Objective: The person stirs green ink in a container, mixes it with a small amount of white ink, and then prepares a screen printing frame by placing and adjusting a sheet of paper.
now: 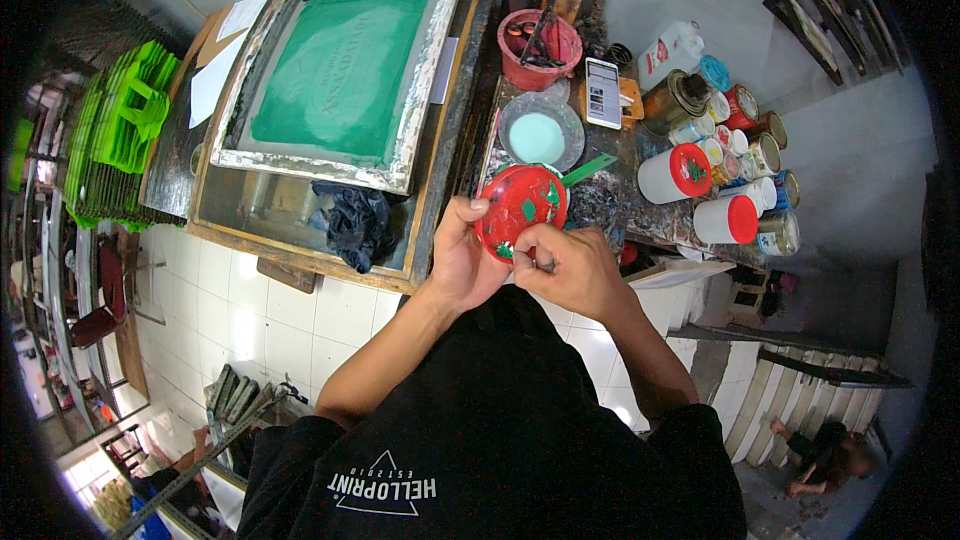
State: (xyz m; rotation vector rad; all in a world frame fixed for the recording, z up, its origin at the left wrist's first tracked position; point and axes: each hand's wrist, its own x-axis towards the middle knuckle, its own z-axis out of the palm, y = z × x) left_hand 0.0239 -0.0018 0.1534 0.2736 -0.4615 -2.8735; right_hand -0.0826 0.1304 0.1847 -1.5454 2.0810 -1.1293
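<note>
My left hand (466, 258) holds a round red lid (522, 202) by its left side, the thumb on top. Patches of green paint mark the lid. At its near right edge my right hand (575, 268) is closed, thumb and forefinger pinched together against it; what they pinch, if anything, is hidden. Just beyond the lid shows a paint-smeared rim, mostly covered, with a green flat stick (588, 170) slanting out to the right. Whether the lid sits on that container, I cannot tell. Farther back stands a grey bowl (570, 132) of pale mint liquid.
On the left, a framed printing screen (225, 158) with a green area lies over a table, a dark crumpled cloth (355, 225) beside it. A pink bucket (545, 75), a phone (602, 90) and several paint cans and jars (690, 175) crowd the bench. A person (825, 455) is at lower right.
</note>
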